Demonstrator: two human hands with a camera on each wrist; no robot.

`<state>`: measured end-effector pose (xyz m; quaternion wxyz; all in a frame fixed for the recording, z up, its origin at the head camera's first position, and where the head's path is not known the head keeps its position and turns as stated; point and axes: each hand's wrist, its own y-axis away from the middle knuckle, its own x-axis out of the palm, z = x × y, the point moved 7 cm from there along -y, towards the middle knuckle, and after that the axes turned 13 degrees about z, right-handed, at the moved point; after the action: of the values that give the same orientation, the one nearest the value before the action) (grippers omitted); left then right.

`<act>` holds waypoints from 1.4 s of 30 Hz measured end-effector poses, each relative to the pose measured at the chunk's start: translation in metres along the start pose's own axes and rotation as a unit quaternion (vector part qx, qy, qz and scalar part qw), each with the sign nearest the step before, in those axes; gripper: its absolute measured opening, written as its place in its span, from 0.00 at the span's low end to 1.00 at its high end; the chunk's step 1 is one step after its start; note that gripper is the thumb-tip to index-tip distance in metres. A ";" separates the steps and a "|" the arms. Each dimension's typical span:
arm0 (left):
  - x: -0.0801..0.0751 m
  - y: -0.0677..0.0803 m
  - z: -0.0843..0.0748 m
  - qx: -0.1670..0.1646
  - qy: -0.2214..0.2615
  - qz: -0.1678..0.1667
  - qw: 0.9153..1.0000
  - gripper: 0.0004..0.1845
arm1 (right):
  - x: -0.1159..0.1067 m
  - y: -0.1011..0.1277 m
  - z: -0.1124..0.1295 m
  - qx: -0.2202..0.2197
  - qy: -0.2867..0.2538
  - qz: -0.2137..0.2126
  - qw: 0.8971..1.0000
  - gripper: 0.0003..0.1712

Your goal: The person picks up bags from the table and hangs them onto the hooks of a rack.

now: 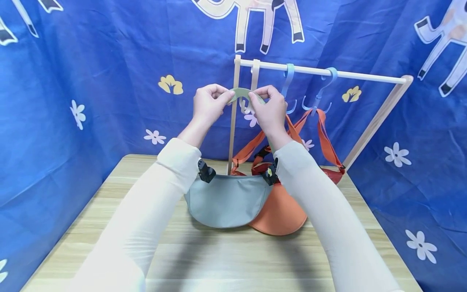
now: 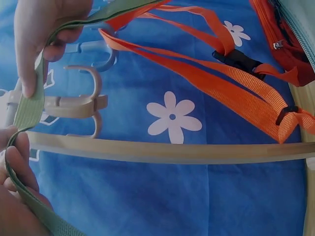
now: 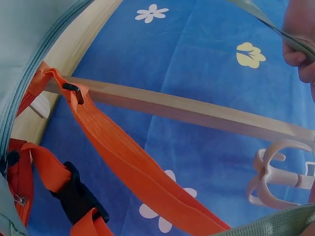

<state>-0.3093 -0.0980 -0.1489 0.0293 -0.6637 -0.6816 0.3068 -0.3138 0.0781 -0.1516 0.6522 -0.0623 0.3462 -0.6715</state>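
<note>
Head view — wooden table (image 1: pixel 109 227), blue flowered backdrop (image 1: pixel 91 61).

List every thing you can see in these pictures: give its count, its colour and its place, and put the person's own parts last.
Strap: one, sage green, stretched between both hands beside the beige hook.
Grey bag: one, grey-blue, hanging low over the table, in front of the orange bag.
Orange bag: one, orange, hung by its straps from a blue hook.
Hooks: one beige, two blue, on the rail.
Rack: one, pale wood, standing on the table.
Table: one, light wood.
Backdrop: one, blue with flowers.
Left hand: pinches the strap.
Right hand: pinches the strap.
</note>
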 end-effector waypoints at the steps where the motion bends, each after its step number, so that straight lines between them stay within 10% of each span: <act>1: 0.001 0.000 0.000 -0.001 -0.004 -0.002 1.000 0.13 | 0.000 0.000 -0.001 0.002 0.001 -0.001 1.000 0.13; 31: 0.020 0.005 0.028 -0.072 -0.048 0.059 0.994 0.14 | 0.011 0.022 -0.033 0.006 -0.010 -0.008 1.000 0.11; 42: 0.017 0.007 0.041 -0.080 -0.094 0.053 0.991 0.15 | 0.005 0.032 -0.038 -0.012 0.087 -0.033 0.996 0.15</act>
<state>-0.3236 -0.0985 -0.1915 -0.1043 -0.6674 -0.6675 0.3132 -0.3079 0.0912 -0.1992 0.5958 -0.0228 0.4077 -0.6916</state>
